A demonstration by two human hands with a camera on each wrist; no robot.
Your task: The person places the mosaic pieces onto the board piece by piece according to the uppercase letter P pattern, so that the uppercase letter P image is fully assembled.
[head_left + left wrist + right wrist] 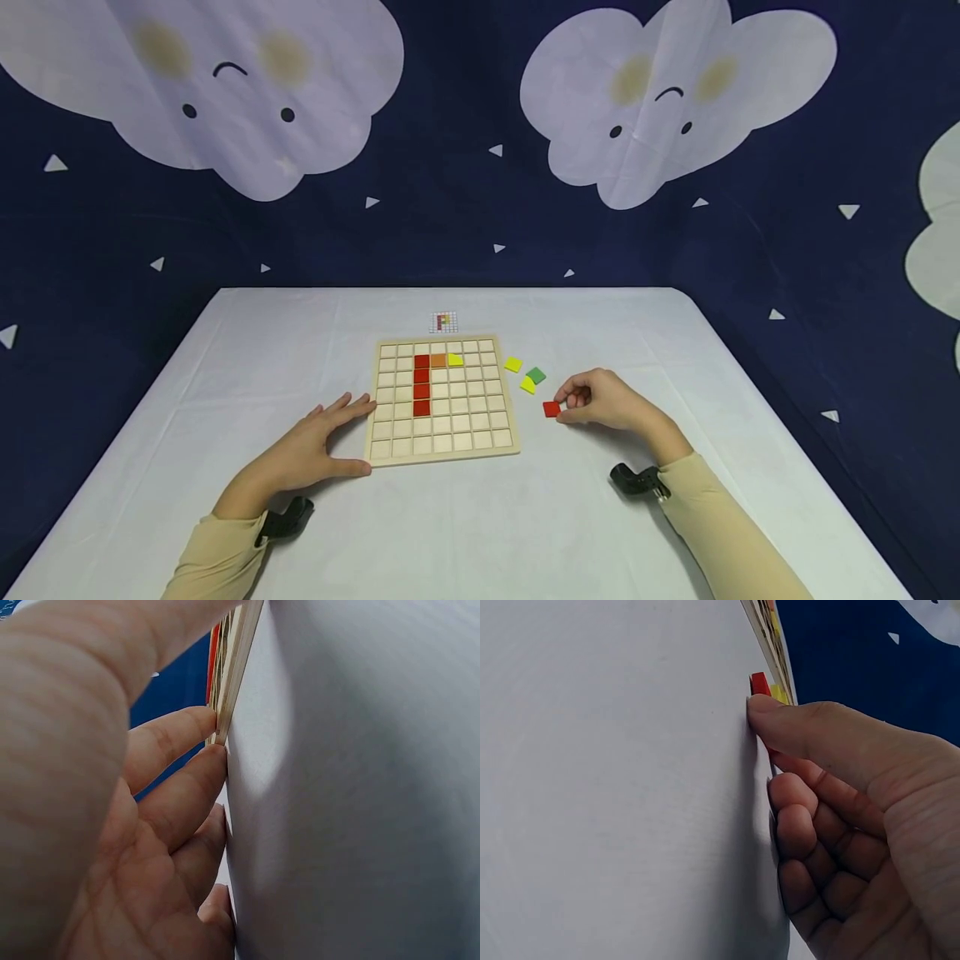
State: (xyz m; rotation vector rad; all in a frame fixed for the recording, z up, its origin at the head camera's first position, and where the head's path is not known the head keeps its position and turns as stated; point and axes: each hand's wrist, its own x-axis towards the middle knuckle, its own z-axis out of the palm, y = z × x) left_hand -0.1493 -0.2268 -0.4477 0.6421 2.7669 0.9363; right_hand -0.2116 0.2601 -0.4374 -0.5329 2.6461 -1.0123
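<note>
A square wooden grid board lies on the white table. My left hand is spread at its left side, with thumb and fingertips touching the frame; the left wrist view shows fingertips against the board's edge. Between thumb and finger, my right hand pinches a red square tile at table level, right of the board. Several red tiles form a column in the grid. Beside the top one sit an orange tile and a yellow tile with one corner cut away.
Right of the board lie a yellow square tile, a green tile and a yellow tile touching the green one. Behind the board is a small pattern card with a coloured grid. A dark blue cloud-print cloth hangs beyond the table.
</note>
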